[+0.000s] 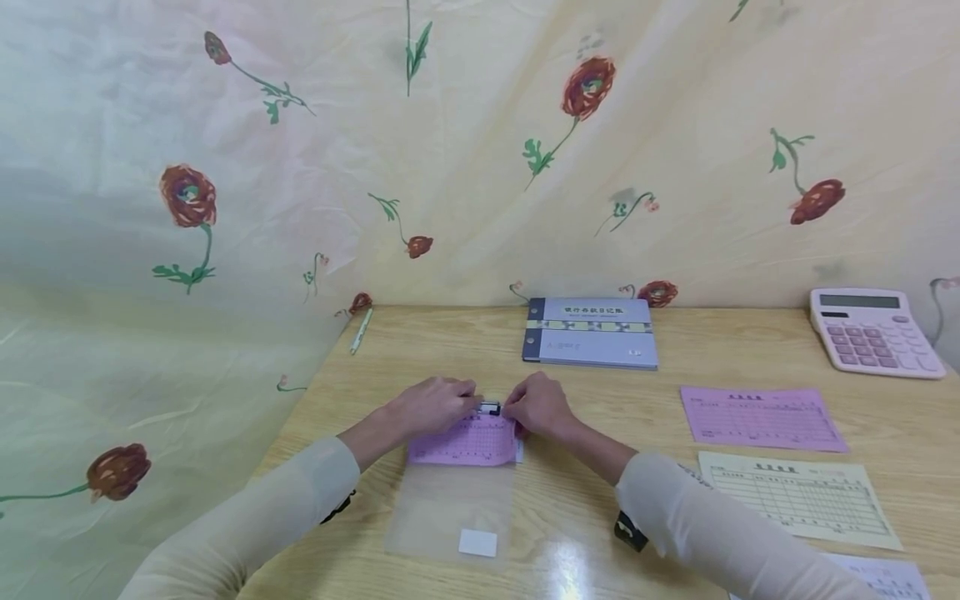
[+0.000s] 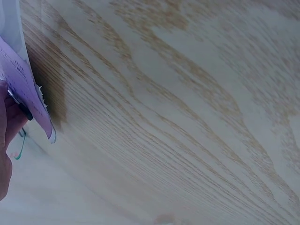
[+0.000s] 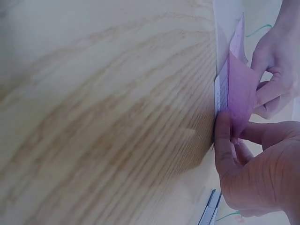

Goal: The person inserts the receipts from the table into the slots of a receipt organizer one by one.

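Note:
A pink printed form lies over the top part of a translucent clipboard, which has a small white label near its bottom. My left hand grips the metal clip at the top edge, its fingers curled by it. At the form's upper right corner, my right hand pinches the paper between thumb and fingers. In the right wrist view the pink sheet bends up, and a white gridded sheet shows beneath it. The left wrist view catches only part of the left hand.
A blue-grey ledger book lies at the back, with a pen to its left and a pink calculator far right. Down the right side lie another pink form, a pale green form and a white form.

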A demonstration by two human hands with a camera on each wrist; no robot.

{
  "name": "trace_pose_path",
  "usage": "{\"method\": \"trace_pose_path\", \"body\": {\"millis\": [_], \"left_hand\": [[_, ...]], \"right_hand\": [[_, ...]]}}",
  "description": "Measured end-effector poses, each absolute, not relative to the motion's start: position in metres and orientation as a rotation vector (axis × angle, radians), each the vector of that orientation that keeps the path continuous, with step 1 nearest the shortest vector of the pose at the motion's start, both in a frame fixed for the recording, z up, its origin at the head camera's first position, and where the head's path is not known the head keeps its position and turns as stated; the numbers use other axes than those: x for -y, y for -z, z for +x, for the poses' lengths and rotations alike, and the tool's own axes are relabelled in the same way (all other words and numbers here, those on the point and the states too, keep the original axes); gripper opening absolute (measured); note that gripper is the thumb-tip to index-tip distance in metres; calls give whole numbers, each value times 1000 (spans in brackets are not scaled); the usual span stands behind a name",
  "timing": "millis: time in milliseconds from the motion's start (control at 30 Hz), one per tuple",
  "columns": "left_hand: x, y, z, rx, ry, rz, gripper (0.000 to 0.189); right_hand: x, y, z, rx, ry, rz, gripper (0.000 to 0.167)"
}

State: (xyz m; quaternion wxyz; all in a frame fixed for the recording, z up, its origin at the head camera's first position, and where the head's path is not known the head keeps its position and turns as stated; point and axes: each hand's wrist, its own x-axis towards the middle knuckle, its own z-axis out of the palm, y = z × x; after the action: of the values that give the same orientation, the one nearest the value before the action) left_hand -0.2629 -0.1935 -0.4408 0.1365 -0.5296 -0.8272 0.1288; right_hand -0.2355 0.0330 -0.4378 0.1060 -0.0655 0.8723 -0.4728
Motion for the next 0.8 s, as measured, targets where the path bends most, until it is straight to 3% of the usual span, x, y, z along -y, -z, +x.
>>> {"method": "trace_pose_path", "body": {"millis": [800], "left_hand": [[193, 441, -263, 2445, -296, -1544, 22]], "right_hand": [[-32, 445, -236, -2605, 1410, -106, 7]]}}
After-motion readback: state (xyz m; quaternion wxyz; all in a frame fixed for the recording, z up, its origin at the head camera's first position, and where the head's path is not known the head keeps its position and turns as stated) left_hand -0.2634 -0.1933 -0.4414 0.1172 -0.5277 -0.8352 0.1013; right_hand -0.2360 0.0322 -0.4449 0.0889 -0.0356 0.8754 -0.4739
